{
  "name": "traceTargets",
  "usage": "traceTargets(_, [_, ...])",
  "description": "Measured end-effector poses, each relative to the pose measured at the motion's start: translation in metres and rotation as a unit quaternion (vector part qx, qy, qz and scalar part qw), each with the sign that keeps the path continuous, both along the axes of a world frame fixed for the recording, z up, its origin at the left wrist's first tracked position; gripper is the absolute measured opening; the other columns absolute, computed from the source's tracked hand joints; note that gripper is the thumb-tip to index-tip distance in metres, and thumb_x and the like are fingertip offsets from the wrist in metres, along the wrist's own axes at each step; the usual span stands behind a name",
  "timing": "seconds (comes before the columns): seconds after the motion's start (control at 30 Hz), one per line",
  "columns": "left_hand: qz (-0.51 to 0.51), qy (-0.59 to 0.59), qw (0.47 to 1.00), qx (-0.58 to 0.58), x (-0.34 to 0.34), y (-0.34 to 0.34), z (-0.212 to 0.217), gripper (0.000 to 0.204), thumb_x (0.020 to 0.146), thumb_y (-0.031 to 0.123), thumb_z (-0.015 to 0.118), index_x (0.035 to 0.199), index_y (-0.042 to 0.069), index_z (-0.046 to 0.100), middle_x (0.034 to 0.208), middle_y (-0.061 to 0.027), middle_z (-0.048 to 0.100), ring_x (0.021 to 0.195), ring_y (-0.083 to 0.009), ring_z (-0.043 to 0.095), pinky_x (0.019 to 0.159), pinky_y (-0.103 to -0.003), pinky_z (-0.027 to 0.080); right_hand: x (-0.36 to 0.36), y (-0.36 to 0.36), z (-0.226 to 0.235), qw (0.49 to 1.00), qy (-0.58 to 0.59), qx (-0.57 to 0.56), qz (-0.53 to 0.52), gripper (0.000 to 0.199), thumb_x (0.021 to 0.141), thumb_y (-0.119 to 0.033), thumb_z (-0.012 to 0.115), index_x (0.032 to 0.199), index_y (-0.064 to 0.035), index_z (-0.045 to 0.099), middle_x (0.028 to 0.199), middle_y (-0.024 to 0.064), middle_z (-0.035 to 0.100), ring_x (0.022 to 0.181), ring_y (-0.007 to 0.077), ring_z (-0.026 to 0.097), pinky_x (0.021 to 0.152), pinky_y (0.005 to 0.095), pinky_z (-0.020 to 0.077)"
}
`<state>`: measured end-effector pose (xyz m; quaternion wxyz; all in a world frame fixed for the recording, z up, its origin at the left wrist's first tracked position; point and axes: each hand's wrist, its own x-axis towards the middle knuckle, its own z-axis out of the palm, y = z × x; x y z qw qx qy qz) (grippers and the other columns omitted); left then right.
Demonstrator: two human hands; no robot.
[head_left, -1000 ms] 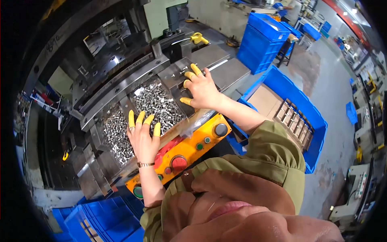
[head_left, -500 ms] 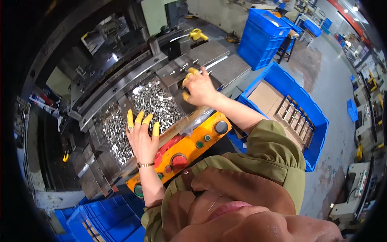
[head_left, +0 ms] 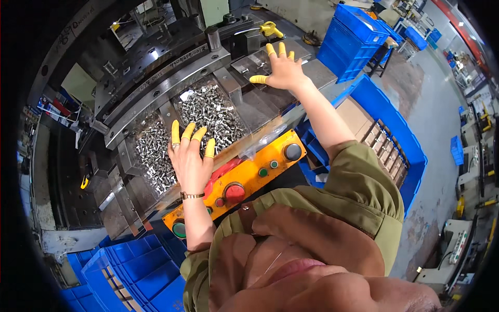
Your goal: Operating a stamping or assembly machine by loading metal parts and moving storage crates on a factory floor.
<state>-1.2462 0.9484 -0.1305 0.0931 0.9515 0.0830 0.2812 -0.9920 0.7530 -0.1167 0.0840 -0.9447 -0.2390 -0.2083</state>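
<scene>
My left hand (head_left: pixel 191 164), with yellow finger cots on its fingers, rests over a heap of small shiny metal parts (head_left: pixel 210 117). Its fingers are apart and no part shows in them. A second heap of the same parts (head_left: pixel 155 151) lies to its left. Farther off and to the right, my right hand (head_left: pixel 285 74) stretches over a grey steel plate (head_left: pixel 260 106) with its finger cots spread wide. Nothing shows in this hand. Close to its thumb, a few small metal pieces (head_left: pixel 252 67) lie on a steel block. What is beneath the palm is hidden.
An orange control box (head_left: pixel 249 174) with red, green and black buttons runs along the near edge. A blue crate (head_left: pixel 416 151) with a slotted rack stands at right. Press steelwork (head_left: pixel 171 78) rises behind the heaps. A yellow air gun (head_left: pixel 271 29) lies at the back.
My right hand has moved away from me and to the right, and its fingers have spread. My left hand stays by the heaps. The whole view has shifted slightly.
</scene>
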Motion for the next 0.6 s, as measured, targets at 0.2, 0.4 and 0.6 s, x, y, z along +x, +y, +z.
traceTargets(0.2, [-0.003, -0.012, 1.0, 0.003, 0.0, 0.002, -0.001, 0.028, 0.083, 0.024, 0.064, 0.109, 0.012, 0.066, 0.127, -0.0061, 0.057, 0.133, -0.0319, 0.039, 0.106, -0.05, 0.03, 0.019, 0.022, -0.008, 0.992, 0.122, -0.022, -0.014, 0.086, 0.068, -0.06, 0.067, 0.136, -0.0112, 0.046, 0.14, 0.0249, 0.042, 0.112, 0.0483, 0.051, 0.096, 0.0635, 0.0316])
traceTargets(0.4, [-0.016, -0.021, 0.999, 0.032, -0.001, 0.003, -0.003, 0.028, 0.085, 0.025, 0.064, 0.11, 0.012, 0.066, 0.126, -0.0051, 0.058, 0.133, -0.0313, 0.04, 0.103, -0.046, 0.033, 0.021, 0.02, 0.002, 0.982, 0.167, -0.093, -0.005, 0.078, 0.068, -0.057, 0.066, 0.13, -0.0117, 0.052, 0.127, 0.0205, 0.053, 0.104, 0.0419, 0.057, 0.09, 0.0578, 0.0358])
traceTargets(0.6, [-0.031, -0.014, 0.997, 0.063, 0.002, 0.001, -0.003, 0.028, 0.086, 0.025, 0.063, 0.112, 0.013, 0.065, 0.125, -0.0047, 0.059, 0.132, -0.0311, 0.041, 0.1, -0.043, 0.036, 0.012, -0.022, 0.013, 0.981, 0.174, -0.087, -0.008, 0.071, 0.068, -0.059, 0.065, 0.122, -0.0129, 0.058, 0.117, 0.0138, 0.058, 0.099, 0.0325, 0.06, 0.086, 0.05, 0.0383])
